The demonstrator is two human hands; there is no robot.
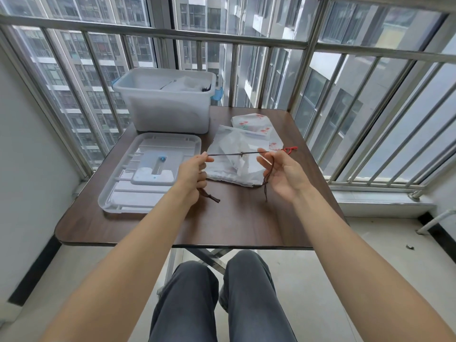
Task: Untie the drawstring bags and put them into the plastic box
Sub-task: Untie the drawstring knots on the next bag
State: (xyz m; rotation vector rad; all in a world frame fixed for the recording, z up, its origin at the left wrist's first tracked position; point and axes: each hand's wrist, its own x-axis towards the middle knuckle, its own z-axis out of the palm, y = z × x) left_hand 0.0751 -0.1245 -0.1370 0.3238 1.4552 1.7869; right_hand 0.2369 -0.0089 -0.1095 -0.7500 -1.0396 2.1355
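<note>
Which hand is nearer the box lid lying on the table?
Left. The left hand pinches the brown cord just off the lid's right edge. The right hand holds the cord's other end, beyond the white bag, farther right.

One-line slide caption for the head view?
Both hands pull a bag's brown drawstring taut, plastic box behind.

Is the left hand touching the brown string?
Touching. The head view shows the left hand pinching the brown string at its fingertips, pulled tight.
</note>
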